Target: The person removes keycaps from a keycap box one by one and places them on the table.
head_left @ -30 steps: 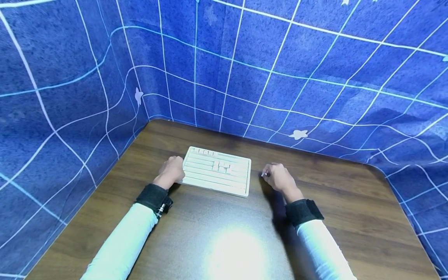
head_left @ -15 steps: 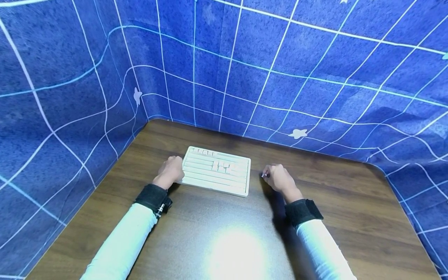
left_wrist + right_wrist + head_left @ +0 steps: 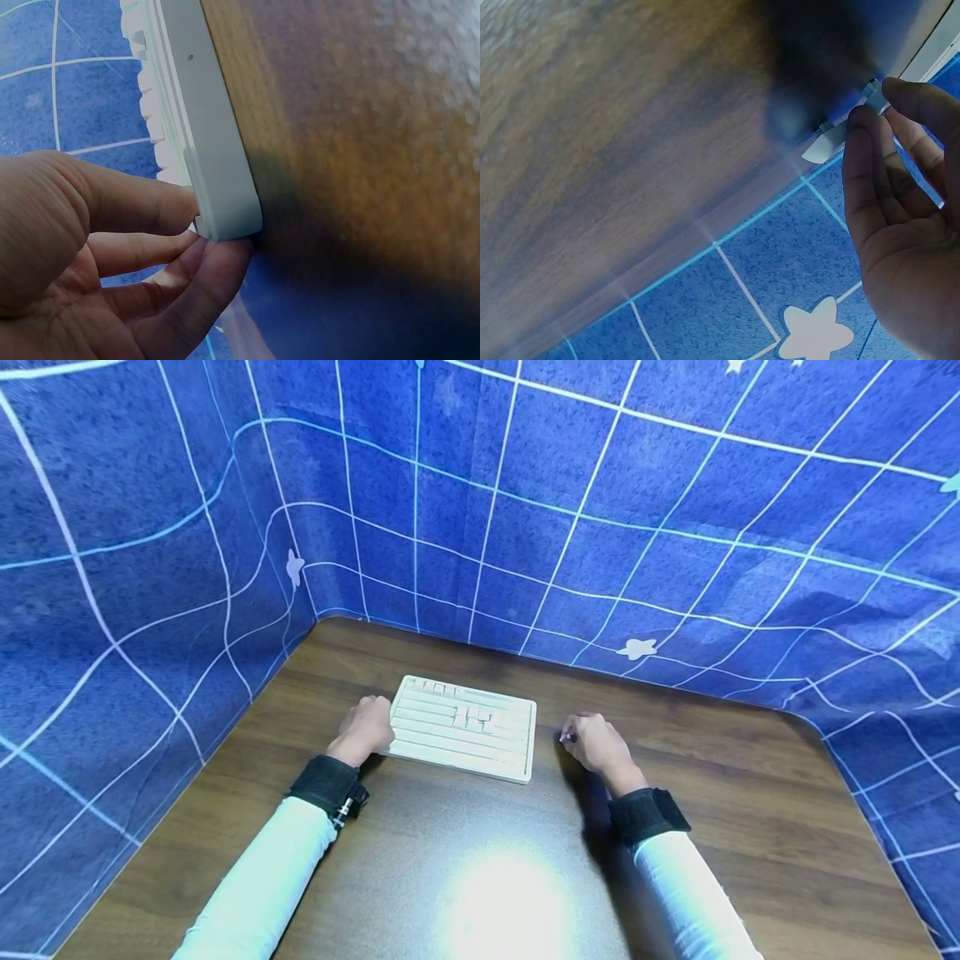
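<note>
Your left hand, fingers bent, is pinching the rounded corner of a flat, pale keyboard and covering part of its left end. Your right hand is pinching a small pale piece just beyond its right side. The keyboard is lying on the wood-grain table; blue, grid-patterned cloth is hanging behind.

On the tabletop, nearer its far edge and far left corner, the keyboard lies between the left hand, touching it, and the right hand, apart.
</note>
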Available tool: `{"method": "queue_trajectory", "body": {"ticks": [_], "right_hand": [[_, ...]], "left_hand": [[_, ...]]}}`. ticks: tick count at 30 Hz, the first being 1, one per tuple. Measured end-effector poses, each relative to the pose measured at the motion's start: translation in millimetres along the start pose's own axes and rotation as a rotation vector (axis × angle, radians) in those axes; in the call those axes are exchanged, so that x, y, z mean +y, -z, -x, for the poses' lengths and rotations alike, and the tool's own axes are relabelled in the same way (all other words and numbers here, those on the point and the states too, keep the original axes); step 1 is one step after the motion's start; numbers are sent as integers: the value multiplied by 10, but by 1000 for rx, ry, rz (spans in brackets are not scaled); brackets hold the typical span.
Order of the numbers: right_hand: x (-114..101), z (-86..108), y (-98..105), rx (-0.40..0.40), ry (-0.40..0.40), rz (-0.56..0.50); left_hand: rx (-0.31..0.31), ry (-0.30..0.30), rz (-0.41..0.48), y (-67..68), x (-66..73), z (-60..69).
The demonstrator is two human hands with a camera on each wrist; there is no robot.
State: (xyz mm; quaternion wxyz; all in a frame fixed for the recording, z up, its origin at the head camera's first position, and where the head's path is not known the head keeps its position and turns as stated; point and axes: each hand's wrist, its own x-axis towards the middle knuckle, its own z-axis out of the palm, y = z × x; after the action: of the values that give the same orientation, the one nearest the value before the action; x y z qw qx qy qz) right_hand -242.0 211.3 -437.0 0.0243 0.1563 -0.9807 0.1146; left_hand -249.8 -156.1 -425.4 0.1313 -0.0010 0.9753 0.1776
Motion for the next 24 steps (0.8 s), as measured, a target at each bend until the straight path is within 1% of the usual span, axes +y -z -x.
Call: {"method": "queue_trajectory", "body": {"ticks": [4, 8, 11, 16, 20, 24], "right_hand": [[-1, 7, 11, 13, -9, -10], [-8, 3, 36, 53, 2, -24], [-26, -17, 57, 76, 26, -19], [-84, -64, 93, 69, 39, -18], [-145, -105, 110, 56, 75, -24], [-213, -155, 94, 73, 128, -42]], "left_hand": [[0, 3, 7, -9, -1, 0], [1, 5, 7, -8, 8, 1], [-2, 7, 7, -6, 7, 0], [-1, 4, 5, 2, 6, 5], [8, -5, 2, 6, 0, 4], [8, -6, 2, 2, -9, -8]]}}
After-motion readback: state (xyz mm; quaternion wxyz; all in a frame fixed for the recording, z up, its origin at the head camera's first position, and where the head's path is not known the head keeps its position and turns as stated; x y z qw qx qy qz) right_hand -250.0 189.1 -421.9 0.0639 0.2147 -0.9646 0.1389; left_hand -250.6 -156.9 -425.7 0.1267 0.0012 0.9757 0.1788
